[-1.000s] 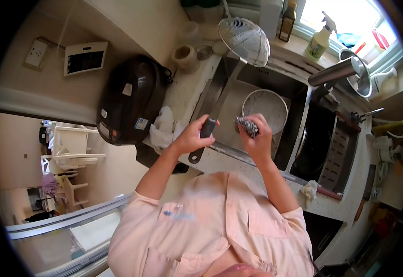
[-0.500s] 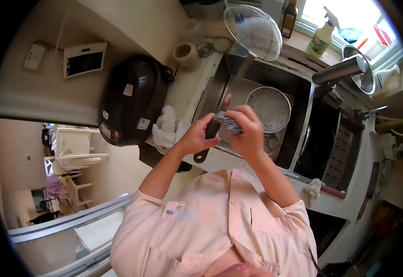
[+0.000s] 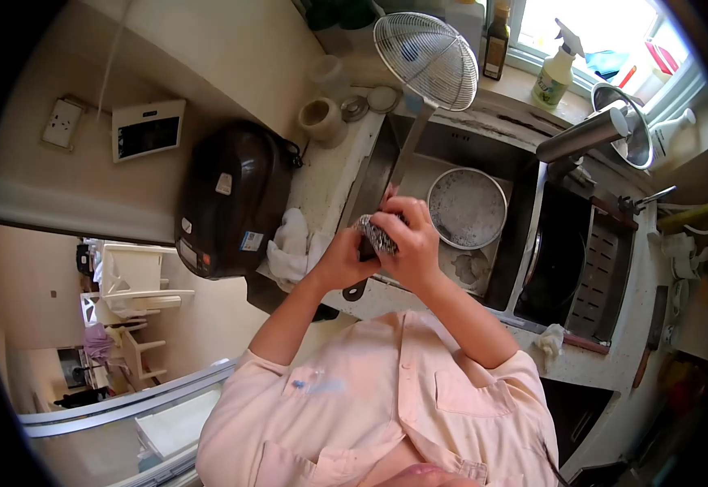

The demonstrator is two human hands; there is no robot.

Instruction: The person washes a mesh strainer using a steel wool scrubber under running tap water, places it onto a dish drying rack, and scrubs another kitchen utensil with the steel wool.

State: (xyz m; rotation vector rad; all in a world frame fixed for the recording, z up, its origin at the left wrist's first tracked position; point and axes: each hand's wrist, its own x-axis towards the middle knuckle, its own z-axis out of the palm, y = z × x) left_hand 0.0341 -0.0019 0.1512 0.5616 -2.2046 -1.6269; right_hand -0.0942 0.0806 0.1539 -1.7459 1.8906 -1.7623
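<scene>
The left hand (image 3: 343,260) is gripping the dark handle (image 3: 356,290) of a strainer (image 3: 433,61), whose mesh bowl is hanging above the far edge of the sink (image 3: 469,144). The right hand (image 3: 412,243), fingers curled, is holding a steel scourer (image 3: 381,234) against the handle. A round pan (image 3: 468,209) is lying in the sink.
</scene>
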